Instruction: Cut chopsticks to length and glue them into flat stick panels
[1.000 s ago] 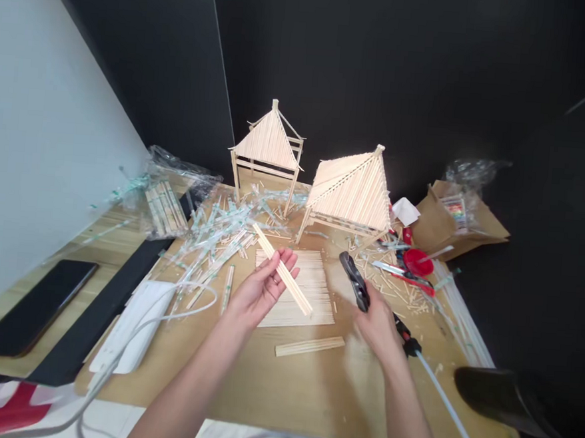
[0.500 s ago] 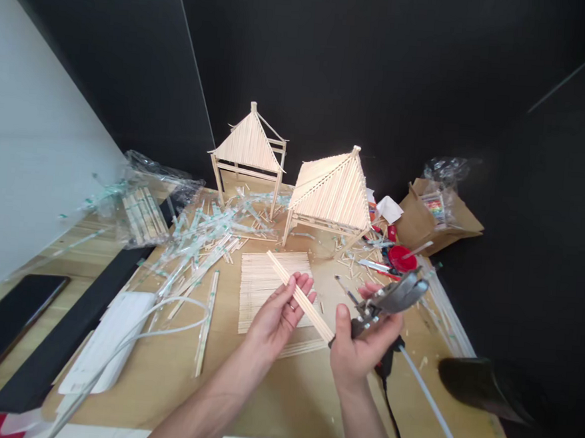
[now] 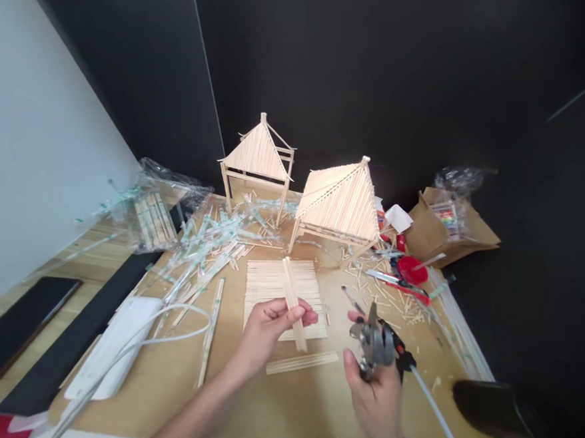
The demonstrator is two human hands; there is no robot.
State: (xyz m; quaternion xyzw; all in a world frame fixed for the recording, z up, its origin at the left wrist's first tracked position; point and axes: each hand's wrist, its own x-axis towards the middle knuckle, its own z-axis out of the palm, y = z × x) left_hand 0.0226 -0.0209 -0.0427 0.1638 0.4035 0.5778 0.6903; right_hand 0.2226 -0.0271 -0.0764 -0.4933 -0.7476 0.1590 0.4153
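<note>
My left hand (image 3: pixel 280 321) is closed on a flat bundle of wooden sticks (image 3: pixel 291 279), pinched between thumb and fingers. The sticks stand tilted over a square panel of sticks laid side by side (image 3: pixel 261 280) on the table. Just below the panel lies another short row of sticks (image 3: pixel 302 363). My right hand (image 3: pixel 375 391) grips a pair of metal pliers (image 3: pixel 371 344), jaws pointing up and partly blurred. Behind the pliers lies a black and orange glue gun (image 3: pixel 403 360) with a white glue stick in its rear.
Two stick-built model pavilions (image 3: pixel 341 202) (image 3: pixel 260 153) stand at the back. Stick wrappers (image 3: pixel 216 230) heap at left, beside a white power strip (image 3: pixel 113 346) with cables and a phone (image 3: pixel 14 326). At right are a red dish (image 3: pixel 412 271), a paper bag (image 3: pixel 464 238) and cut stick bits.
The stick bundle has come away from beside my right hand and turned more upright in my left hand. The pliers have rotated, jaws now upward. The view has shifted slightly.
</note>
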